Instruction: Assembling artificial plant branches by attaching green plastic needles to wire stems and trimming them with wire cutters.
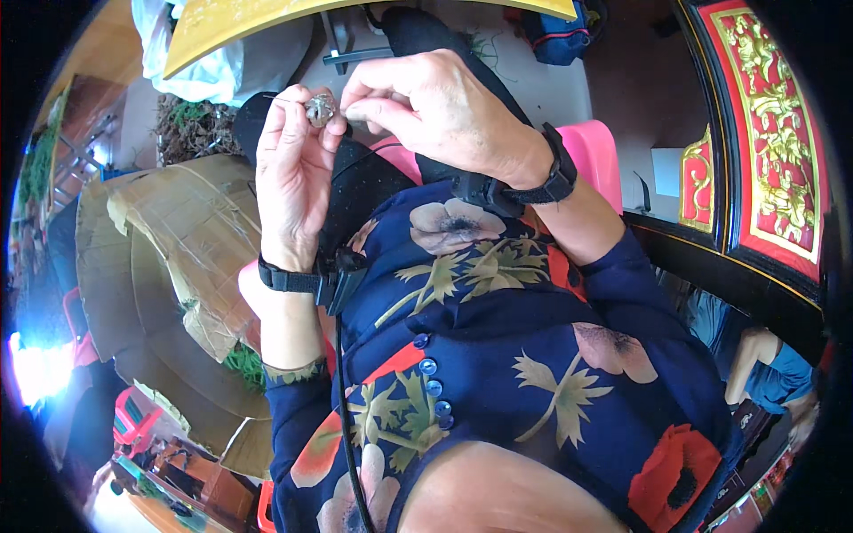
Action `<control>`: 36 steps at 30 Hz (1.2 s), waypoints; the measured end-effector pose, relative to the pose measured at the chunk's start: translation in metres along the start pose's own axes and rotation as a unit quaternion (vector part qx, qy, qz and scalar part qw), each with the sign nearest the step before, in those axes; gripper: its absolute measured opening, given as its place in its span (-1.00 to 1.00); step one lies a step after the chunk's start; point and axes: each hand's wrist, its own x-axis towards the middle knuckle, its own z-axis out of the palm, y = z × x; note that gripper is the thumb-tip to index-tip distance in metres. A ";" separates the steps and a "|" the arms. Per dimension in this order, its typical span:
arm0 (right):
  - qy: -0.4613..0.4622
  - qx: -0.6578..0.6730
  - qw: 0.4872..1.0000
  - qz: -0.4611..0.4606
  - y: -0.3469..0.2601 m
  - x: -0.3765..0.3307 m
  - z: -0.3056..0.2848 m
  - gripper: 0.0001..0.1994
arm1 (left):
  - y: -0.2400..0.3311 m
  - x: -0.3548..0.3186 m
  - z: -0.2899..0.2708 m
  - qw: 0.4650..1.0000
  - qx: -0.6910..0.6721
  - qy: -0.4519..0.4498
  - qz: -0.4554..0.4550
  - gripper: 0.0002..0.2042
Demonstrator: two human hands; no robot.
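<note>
My left hand is raised over my lap, its thumb and fingers closed round a small round grey-brown object. The object has a rough, shiny face, and its kind is not clear. A thin dark strand, like wire or a needle, sticks out by the left fingertips. Just to the right, my right hand has its thumb and forefinger pinched together close to the object. Whatever lies in that pinch is hidden or too small to make out. Both wrists wear black straps with small devices.
A yellow table edge crosses the top, beside a white plastic bag. Torn cardboard lies at the left, below a brown-green plant heap. I sit on a pink stool. A red-and-gold carved panel stands right.
</note>
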 end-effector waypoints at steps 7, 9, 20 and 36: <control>-0.029 0.051 0.997 0.054 0.002 -0.001 0.001 -0.92 | -0.003 0.001 -0.002 1.000 -0.018 -0.005 -0.002 -0.83; -0.031 0.049 0.997 0.059 0.004 0.000 -0.001 -0.91 | -0.004 0.001 -0.002 1.000 -0.019 -0.009 0.000 -0.83; 0.084 -0.064 0.991 -0.086 0.014 0.006 -0.007 -0.93 | -0.007 0.003 -0.004 0.999 -0.027 -0.041 -0.015 -0.85; 0.096 -0.129 0.986 -0.043 -0.002 0.003 -0.007 -0.96 | -0.009 0.002 0.008 0.999 0.026 -0.041 0.018 -0.85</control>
